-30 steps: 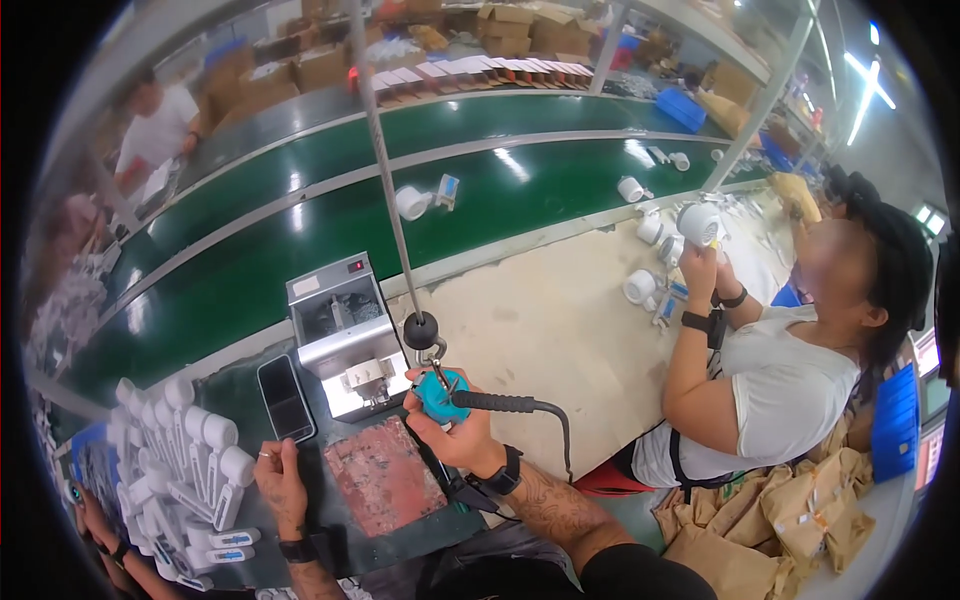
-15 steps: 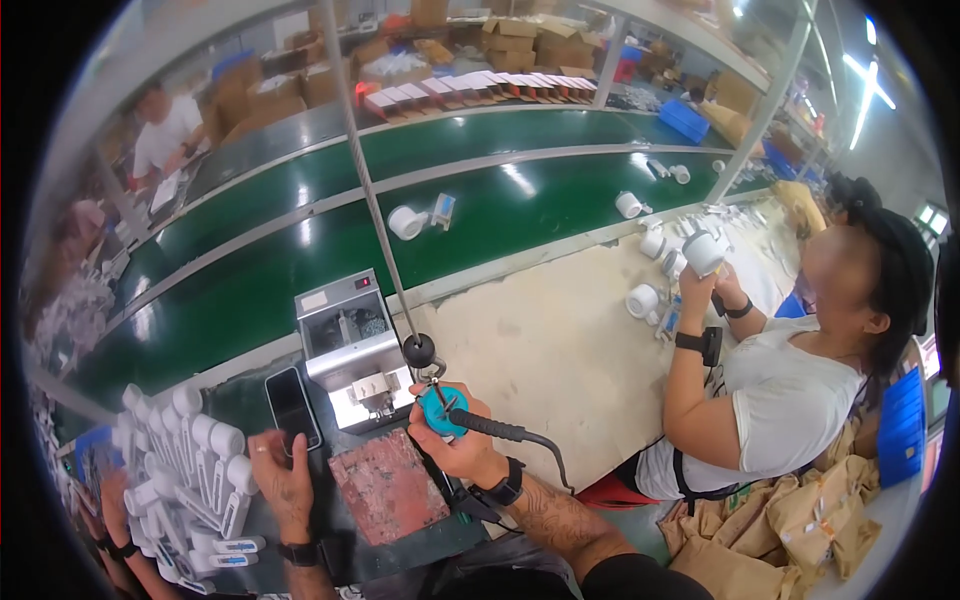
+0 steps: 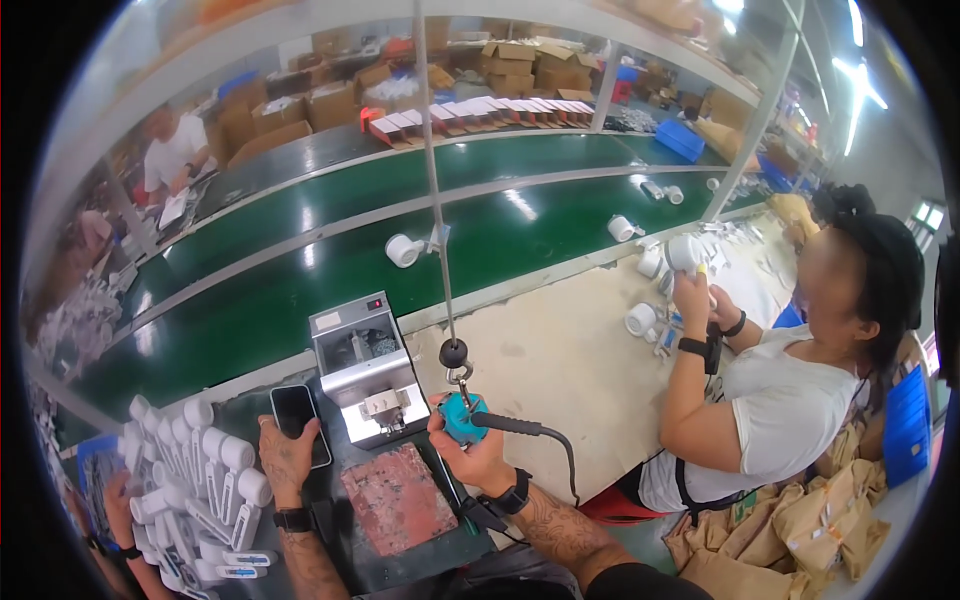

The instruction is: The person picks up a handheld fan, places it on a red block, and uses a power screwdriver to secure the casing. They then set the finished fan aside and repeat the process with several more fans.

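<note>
My left hand (image 3: 287, 462) is closed on the lower left part of a dark-screened smartphone (image 3: 292, 408), thumb over the screen. The phone lies on the dark bench beside a silver screw feeder (image 3: 365, 358). My right hand (image 3: 470, 456) wraps round a teal electric screwdriver (image 3: 461, 416), which hangs by a hook from a cable. The screwdriver's black lead runs off to the right, and its tip is hidden. Below the feeder lies a worn reddish pad (image 3: 398, 498), with neither hand on it.
White parts with round heads and arms (image 3: 205, 480) are heaped at left, by another person's hand (image 3: 118, 508). A green conveyor (image 3: 300, 255) runs behind, carrying a white round part (image 3: 403, 250). At right, a co-worker (image 3: 775, 400) holds a white part over a beige board (image 3: 540, 350).
My left hand has gone from beside the phone onto it, and its fingers have closed on it. My right hand still holds the screwdriver. The whole view has shifted slightly.
</note>
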Demonstrator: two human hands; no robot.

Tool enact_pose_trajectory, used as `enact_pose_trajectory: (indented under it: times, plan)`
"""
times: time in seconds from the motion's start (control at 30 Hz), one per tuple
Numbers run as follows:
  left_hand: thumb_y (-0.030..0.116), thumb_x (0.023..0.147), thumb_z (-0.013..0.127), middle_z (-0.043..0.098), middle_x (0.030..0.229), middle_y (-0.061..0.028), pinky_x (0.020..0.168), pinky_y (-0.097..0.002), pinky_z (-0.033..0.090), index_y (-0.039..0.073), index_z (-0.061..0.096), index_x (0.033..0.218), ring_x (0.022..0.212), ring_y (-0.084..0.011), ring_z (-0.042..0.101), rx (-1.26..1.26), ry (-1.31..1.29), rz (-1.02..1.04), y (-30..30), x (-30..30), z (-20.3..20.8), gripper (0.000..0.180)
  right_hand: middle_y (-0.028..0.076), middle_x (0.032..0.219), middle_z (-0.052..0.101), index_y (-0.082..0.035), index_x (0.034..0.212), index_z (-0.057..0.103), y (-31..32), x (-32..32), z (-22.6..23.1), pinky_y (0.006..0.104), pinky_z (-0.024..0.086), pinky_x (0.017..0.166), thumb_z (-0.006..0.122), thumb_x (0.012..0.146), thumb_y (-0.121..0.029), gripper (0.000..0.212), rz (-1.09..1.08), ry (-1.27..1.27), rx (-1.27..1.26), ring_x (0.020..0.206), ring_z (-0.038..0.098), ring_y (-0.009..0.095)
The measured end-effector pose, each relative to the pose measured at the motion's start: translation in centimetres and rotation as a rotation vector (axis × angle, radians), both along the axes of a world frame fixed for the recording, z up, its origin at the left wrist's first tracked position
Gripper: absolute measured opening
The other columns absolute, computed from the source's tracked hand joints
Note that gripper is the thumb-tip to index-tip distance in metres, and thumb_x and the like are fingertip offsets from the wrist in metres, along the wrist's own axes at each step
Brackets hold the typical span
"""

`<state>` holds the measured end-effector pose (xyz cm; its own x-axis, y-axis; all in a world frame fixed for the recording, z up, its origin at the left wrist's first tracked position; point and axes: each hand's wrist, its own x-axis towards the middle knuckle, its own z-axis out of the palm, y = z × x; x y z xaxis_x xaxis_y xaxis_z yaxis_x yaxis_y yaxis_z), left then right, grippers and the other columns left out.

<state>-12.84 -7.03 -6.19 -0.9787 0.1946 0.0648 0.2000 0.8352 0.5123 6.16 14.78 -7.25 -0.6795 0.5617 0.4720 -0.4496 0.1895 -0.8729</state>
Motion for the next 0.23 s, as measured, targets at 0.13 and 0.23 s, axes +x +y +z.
enact_pose_trajectory:
  times: [0.13, 0.23]
  plan:
    - [0.02, 0.091, 0.069, 0.066, 0.115, -0.0111, 0.092, -0.0336, 0.047, -0.003, 0.056, 0.125, 0.105, -0.0201, 0.061, 0.911, -0.312, -0.005, -3.6, -0.7, -3.5, 0.043, 0.013, 0.106, 0.065, 0.0, 0.122, 0.057, -1.1, -0.5, 1.1, 0.0326, 0.052, 0.082, 0.076, 0.082, -0.017, 0.048, -0.005, -0.079, 0.073, 0.094, 0.064, 0.02]
    - [0.012, 0.091, 0.068, 0.063, 0.124, -0.0088, 0.101, -0.0298, 0.042, 0.0, 0.052, 0.135, 0.114, -0.0177, 0.057, 1.316, -0.344, 0.093, -6.0, 0.9, -5.0, 0.048, 0.022, 0.143, 0.048, -0.003, 0.139, 0.046, 1.2, 0.2, -5.5, 0.0453, 0.041, 0.11, 0.061, 0.087, -0.063, 0.081, 0.689, -0.394, -1.095, 0.13, 0.051, 0.033]
